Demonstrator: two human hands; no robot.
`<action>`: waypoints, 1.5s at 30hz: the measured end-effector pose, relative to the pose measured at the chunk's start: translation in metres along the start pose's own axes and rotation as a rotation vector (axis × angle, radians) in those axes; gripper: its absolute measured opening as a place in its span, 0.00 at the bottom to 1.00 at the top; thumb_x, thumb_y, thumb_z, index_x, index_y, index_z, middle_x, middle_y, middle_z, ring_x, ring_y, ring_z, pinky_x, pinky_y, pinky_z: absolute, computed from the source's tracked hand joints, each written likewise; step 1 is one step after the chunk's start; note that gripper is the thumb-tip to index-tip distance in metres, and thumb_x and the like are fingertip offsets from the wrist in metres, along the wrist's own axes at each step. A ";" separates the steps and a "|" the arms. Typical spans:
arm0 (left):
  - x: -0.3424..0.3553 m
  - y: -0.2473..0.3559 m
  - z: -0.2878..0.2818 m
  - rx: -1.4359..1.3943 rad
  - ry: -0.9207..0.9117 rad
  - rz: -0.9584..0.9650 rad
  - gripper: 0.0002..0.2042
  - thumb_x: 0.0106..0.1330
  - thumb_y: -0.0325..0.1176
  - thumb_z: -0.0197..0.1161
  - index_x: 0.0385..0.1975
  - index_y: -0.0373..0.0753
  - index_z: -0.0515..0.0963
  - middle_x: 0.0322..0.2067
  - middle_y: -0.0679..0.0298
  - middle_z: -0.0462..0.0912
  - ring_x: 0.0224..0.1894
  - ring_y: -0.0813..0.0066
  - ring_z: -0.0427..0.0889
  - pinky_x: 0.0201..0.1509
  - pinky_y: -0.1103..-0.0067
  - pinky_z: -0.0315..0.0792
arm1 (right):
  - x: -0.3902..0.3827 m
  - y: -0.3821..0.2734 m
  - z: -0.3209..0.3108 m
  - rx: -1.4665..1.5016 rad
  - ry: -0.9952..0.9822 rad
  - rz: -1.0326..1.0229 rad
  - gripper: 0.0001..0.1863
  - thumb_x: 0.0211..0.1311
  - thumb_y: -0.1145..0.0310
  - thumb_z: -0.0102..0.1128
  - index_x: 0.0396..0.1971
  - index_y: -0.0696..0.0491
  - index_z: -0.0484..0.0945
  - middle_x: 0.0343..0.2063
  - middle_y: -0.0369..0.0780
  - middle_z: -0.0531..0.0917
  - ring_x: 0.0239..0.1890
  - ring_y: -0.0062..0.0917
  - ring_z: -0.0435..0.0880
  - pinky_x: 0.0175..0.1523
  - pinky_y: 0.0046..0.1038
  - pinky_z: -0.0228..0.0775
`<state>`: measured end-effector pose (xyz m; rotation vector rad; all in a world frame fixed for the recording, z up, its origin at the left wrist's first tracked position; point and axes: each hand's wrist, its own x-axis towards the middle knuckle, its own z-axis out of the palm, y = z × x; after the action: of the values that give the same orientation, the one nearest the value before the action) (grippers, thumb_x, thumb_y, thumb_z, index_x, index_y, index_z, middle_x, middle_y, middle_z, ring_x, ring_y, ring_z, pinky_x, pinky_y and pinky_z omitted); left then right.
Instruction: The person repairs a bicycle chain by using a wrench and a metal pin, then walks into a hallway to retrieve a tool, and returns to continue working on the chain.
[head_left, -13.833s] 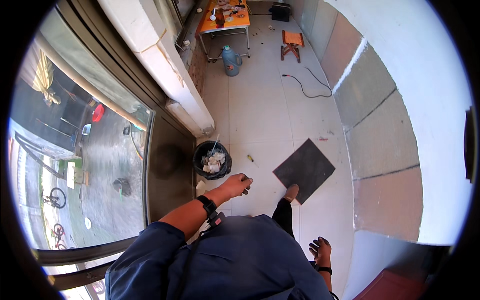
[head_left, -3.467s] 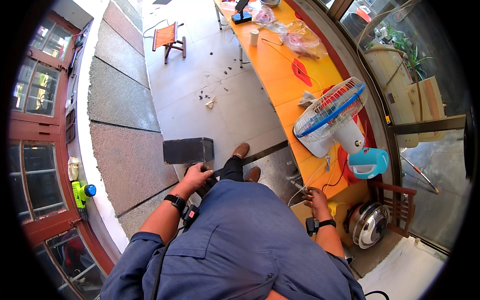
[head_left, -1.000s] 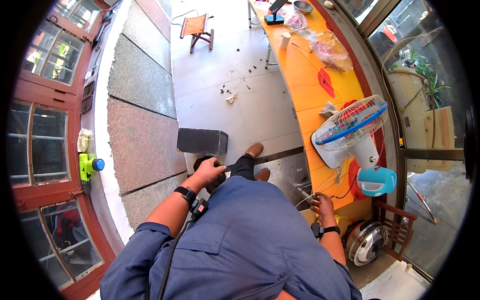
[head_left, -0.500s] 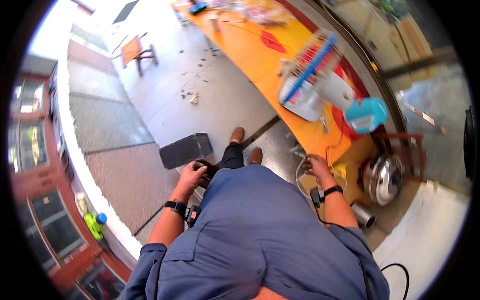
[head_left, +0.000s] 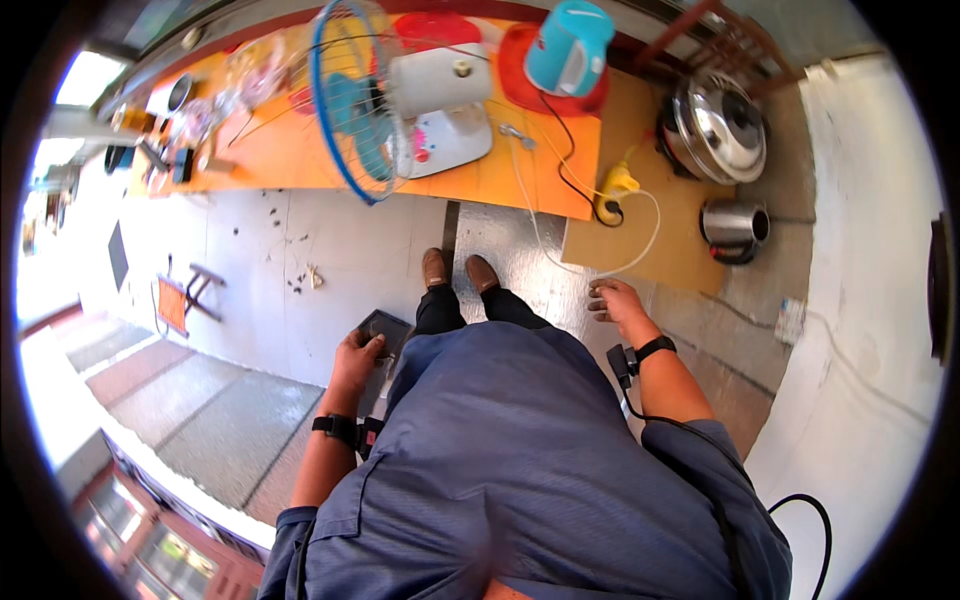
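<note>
My left hand [head_left: 356, 352] hangs by my left hip over a black box [head_left: 387, 330]; its fingers are curled, and whatever they may hold is hidden. My right hand [head_left: 613, 304] is low at my right side, fingers apart and loosely bent, just below a looped white cable [head_left: 655, 240]. Ahead of me an orange table [head_left: 547, 180] carries a white fan with a blue-rimmed guard [head_left: 330, 110] and a turquoise kettle [head_left: 570, 45]. A yellow power strip [head_left: 615, 185] with a black plug lies right of the table's edge.
A steel pot with a lid [head_left: 715, 125] and a steel kettle [head_left: 735, 225] stand at the right, beside a white wall [head_left: 870, 290]. A folding stool [head_left: 175, 300] stands at the left. Small dark debris [head_left: 295, 270] lies on the floor.
My body and view have turned right to face the table, which now runs across the top. My right hand's fingers have spread slightly; both hands stay low at my sides.
</note>
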<state>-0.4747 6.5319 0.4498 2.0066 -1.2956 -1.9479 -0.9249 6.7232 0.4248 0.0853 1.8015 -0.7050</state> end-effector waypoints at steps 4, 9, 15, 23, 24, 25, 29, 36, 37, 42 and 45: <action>0.015 0.057 0.008 0.277 -0.101 0.045 0.13 0.63 0.34 0.62 0.38 0.30 0.77 0.31 0.59 0.82 0.31 0.73 0.81 0.33 0.78 0.75 | -0.023 0.058 -0.013 0.150 0.124 0.057 0.13 0.64 0.68 0.48 0.45 0.52 0.76 0.37 0.35 0.81 0.32 0.24 0.82 0.36 0.28 0.74; 0.048 0.079 0.002 0.402 -0.214 0.095 0.14 0.62 0.35 0.62 0.38 0.29 0.77 0.32 0.57 0.83 0.31 0.71 0.82 0.35 0.76 0.76 | -0.029 0.140 0.008 0.395 0.167 0.068 0.14 0.64 0.66 0.49 0.46 0.53 0.75 0.39 0.38 0.81 0.35 0.28 0.82 0.37 0.30 0.74; 0.032 0.109 -0.016 0.451 -0.076 0.228 0.15 0.60 0.37 0.62 0.37 0.30 0.78 0.29 0.55 0.83 0.30 0.69 0.83 0.36 0.73 0.77 | -0.038 0.088 0.052 0.210 0.002 -0.008 0.18 0.62 0.61 0.52 0.48 0.55 0.73 0.39 0.41 0.80 0.37 0.33 0.82 0.40 0.35 0.74; -0.066 0.011 -0.109 -0.085 0.552 0.117 0.17 0.59 0.40 0.62 0.39 0.32 0.77 0.34 0.54 0.84 0.35 0.65 0.83 0.43 0.71 0.76 | 0.151 0.012 0.034 -0.581 -0.441 -0.303 0.16 0.61 0.71 0.50 0.46 0.60 0.78 0.38 0.43 0.81 0.38 0.27 0.80 0.41 0.25 0.72; -0.076 -0.021 -0.118 -0.121 0.719 0.147 0.17 0.58 0.40 0.63 0.40 0.32 0.77 0.35 0.52 0.84 0.36 0.63 0.83 0.44 0.71 0.76 | 0.171 -0.013 0.038 -0.806 -0.487 -0.370 0.16 0.61 0.71 0.50 0.45 0.61 0.78 0.38 0.43 0.81 0.38 0.26 0.80 0.41 0.25 0.71; -0.100 -0.037 -0.129 -0.136 0.874 0.123 0.17 0.58 0.40 0.62 0.39 0.32 0.78 0.34 0.51 0.83 0.37 0.60 0.83 0.44 0.70 0.75 | 0.179 -0.038 0.047 -1.014 -0.501 -0.435 0.16 0.61 0.71 0.50 0.45 0.61 0.79 0.37 0.43 0.82 0.37 0.25 0.79 0.41 0.24 0.71; -0.195 -0.125 -0.135 -0.179 1.466 -0.121 0.16 0.57 0.39 0.60 0.38 0.33 0.77 0.35 0.49 0.83 0.40 0.54 0.82 0.45 0.67 0.75 | 0.073 -0.117 0.161 -1.089 -0.610 -0.462 0.16 0.60 0.72 0.50 0.45 0.60 0.80 0.38 0.41 0.82 0.37 0.23 0.79 0.42 0.24 0.71; -0.277 -0.205 -0.144 -0.245 1.844 -0.388 0.16 0.57 0.38 0.63 0.41 0.36 0.75 0.37 0.53 0.83 0.40 0.56 0.82 0.47 0.67 0.74 | 0.108 -0.155 0.285 -1.268 -0.905 -0.518 0.17 0.61 0.71 0.48 0.45 0.61 0.79 0.39 0.43 0.83 0.43 0.26 0.79 0.49 0.24 0.70; -0.277 -0.203 -0.146 -0.314 1.822 -0.391 0.16 0.56 0.38 0.63 0.41 0.36 0.74 0.37 0.53 0.82 0.40 0.56 0.82 0.47 0.67 0.74 | 0.094 -0.156 0.307 -1.279 -0.908 -0.497 0.17 0.61 0.71 0.48 0.46 0.60 0.79 0.39 0.43 0.83 0.43 0.26 0.79 0.50 0.24 0.69; -0.247 -0.218 -0.123 -0.474 1.729 -0.419 0.18 0.57 0.39 0.64 0.43 0.35 0.74 0.35 0.54 0.82 0.40 0.59 0.82 0.44 0.69 0.75 | 0.040 -0.156 0.409 -1.481 -0.958 -0.594 0.17 0.61 0.69 0.49 0.47 0.60 0.78 0.41 0.45 0.82 0.44 0.30 0.80 0.48 0.27 0.72; -0.242 -0.220 -0.107 -0.550 1.692 -0.451 0.19 0.56 0.38 0.63 0.44 0.35 0.73 0.37 0.53 0.82 0.41 0.55 0.81 0.46 0.67 0.74 | -0.009 -0.155 0.450 -1.348 -1.021 -0.396 0.17 0.62 0.68 0.48 0.49 0.58 0.75 0.42 0.44 0.81 0.40 0.34 0.82 0.42 0.33 0.75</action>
<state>-0.2353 6.7625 0.5389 2.4080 0.1131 -0.0338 -0.6016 6.3735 0.4178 -1.3025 0.9546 0.3265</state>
